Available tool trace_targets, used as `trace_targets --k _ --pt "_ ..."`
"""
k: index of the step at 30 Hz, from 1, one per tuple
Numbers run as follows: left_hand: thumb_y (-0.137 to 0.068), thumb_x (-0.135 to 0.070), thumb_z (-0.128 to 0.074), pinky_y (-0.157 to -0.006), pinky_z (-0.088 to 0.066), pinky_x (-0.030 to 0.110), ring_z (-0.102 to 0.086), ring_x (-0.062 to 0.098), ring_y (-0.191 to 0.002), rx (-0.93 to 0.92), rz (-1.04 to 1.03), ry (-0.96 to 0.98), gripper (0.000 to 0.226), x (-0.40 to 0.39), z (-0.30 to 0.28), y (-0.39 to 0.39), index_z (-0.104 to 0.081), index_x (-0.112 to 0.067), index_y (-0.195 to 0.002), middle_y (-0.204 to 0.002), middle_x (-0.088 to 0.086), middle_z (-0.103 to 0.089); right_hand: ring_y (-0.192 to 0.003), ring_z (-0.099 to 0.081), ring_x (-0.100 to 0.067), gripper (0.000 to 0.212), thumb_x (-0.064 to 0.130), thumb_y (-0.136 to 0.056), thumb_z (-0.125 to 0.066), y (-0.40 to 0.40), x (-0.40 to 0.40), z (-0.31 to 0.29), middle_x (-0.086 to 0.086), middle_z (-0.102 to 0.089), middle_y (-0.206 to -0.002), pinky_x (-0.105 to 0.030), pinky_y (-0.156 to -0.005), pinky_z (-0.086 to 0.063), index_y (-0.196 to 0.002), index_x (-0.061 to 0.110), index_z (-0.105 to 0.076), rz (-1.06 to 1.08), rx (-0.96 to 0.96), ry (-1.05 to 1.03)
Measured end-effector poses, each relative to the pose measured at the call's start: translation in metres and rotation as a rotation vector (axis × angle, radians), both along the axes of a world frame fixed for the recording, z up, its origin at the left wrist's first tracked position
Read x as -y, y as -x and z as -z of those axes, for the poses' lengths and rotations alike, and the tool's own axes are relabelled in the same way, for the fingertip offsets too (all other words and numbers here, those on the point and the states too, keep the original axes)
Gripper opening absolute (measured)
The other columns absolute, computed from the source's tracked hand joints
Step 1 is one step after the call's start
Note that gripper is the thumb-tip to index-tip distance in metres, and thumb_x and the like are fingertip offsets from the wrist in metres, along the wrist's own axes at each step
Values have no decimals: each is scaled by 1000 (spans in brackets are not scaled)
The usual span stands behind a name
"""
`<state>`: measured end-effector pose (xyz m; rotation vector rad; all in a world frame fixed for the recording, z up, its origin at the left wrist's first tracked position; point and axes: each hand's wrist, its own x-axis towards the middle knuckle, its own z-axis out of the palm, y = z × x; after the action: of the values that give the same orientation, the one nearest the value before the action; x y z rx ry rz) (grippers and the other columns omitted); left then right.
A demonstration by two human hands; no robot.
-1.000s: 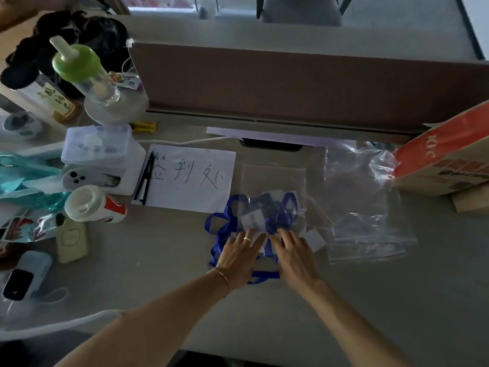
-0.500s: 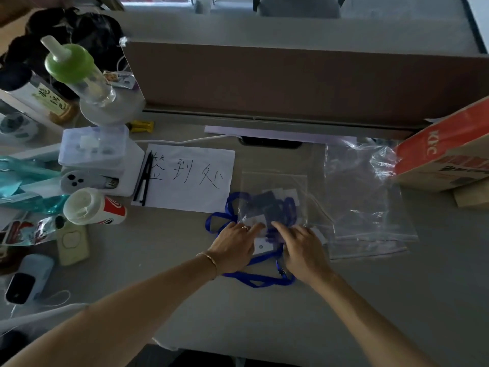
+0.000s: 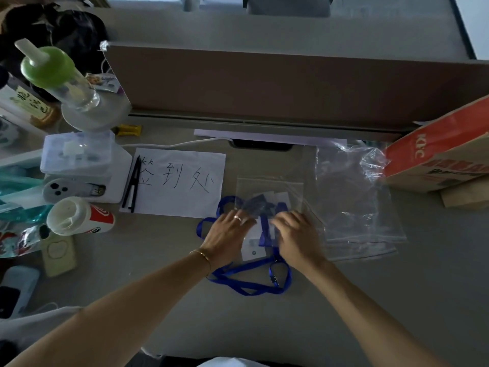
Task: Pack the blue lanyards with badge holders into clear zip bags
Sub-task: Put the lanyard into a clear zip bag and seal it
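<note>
Two hands work at the mouth of a clear zip bag [image 3: 270,189] lying flat on the grey desk [image 3: 397,300], with a tangle of blue lanyards [image 3: 248,282] half in and half out: some straps and white badge holders [image 3: 252,247] show through the plastic, while a long loop trails toward the person. The left hand [image 3: 227,234], fingers bent, appears to pin the bag's near edge and the cards beneath; the right hand [image 3: 297,237] curls its fingers at the opening, though whether it pinches the plastic or a strap cannot be told. Done well, the step probably calls for one hand to keep the mouth wide while the other gathers the loose loop into a bundle and feeds it in, clip [image 3: 274,279] last, so nothing snags the zip strip. Spare bags [image 3: 357,207] lie just right; a handwritten paper sign [image 3: 180,181] sits to the left.
</note>
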<state>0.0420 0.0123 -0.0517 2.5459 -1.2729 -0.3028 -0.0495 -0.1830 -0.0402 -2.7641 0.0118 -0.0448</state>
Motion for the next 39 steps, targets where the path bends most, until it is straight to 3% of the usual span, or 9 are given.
trace_targets --k 6,9,14,23,27,29,32,35,39 --pt "-78 -15 -69 -105 -44 42 -33 29 -142 -106 91 -252 80 13 16 1 -34 -24 -149 -156 6 -28 -129 -47 -29 98 14 -71 -79 12 -8 27 -9 -43 -144 -43 -109 -42 -154 16 -26 -68 -390 166" --pt "-80 -3 -63 -103 -46 38 -42 25 -136 -114 84 -168 75 17 14 -4 -36 -23 -148 -156 3 -30 -125 -54 -22 82 11 -78 -72 9 -1 28 -3 -54 -139 -38 -105 -47 -150 19 -33 -25 -349 35" --pt "-96 -9 -47 -61 -45 19 -61 12 -79 -344 -86 -50 41 19 -6 -31 -44 -24 -134 -125 0 -58 -77 -65 -8 38 11 -92 -61 -15 23 17 2 -72 -103 -16 -64 -52 -128 23 -53 166 -347 -274" --pt "-94 -24 -56 -84 -44 26 -50 15 -110 -559 -621 -9 35 60 3 -64 -55 -26 -129 -126 -1 -48 -106 -61 -20 37 27 -89 -71 -55 40 28 -5 -63 -120 -32 -87 -53 -121 16 -60 514 -238 -204" --pt "-85 -19 -61 -68 -45 30 -58 21 -89 -668 -735 52 34 77 2 -75 -52 -22 -118 -100 0 -62 -106 -61 -22 56 34 -87 -73 -60 43 31 -9 -57 -127 -28 -82 -49 -133 11 -51 621 -257 -236" --pt "-83 -16 -68 -57 -39 25 -55 18 -71 -723 -780 60 9 81 0 -82 -61 -19 -88 -75 -2 -59 -101 -63 -22 62 36 -86 -74 -60 45 32 -11 -55 -130 -25 -75 -47 -137 12 -46 644 -264 -272" --pt "-80 -9 -71 -53 -34 23 -43 14 -56 -882 -833 165 26 85 -1 -90 -54 -16 -62 -58 -1 -48 -105 -63 -26 73 40 -85 -75 -57 49 34 -13 -51 -134 -28 -77 -49 -143 11 -41 707 -248 -423" --pt "-84 -5 -66 -58 -38 24 -47 15 -64 -943 -787 286 11 85 -10 -97 -58 -6 -77 -70 3 -52 -103 -61 -20 77 43 -80 -78 -53 52 33 -8 -54 -129 -36 -84 -56 -142 12 -43 791 -87 -582" --pt "-88 -4 -66 -63 -43 20 -53 13 -70 -923 -784 423 6 79 -18 -115 -61 -3 -91 -80 4 -59 -90 -62 -8 49 24 -83 -78 -70 46 19 1 -55 -117 -22 -70 -56 -124 12 -54 752 123 -687"
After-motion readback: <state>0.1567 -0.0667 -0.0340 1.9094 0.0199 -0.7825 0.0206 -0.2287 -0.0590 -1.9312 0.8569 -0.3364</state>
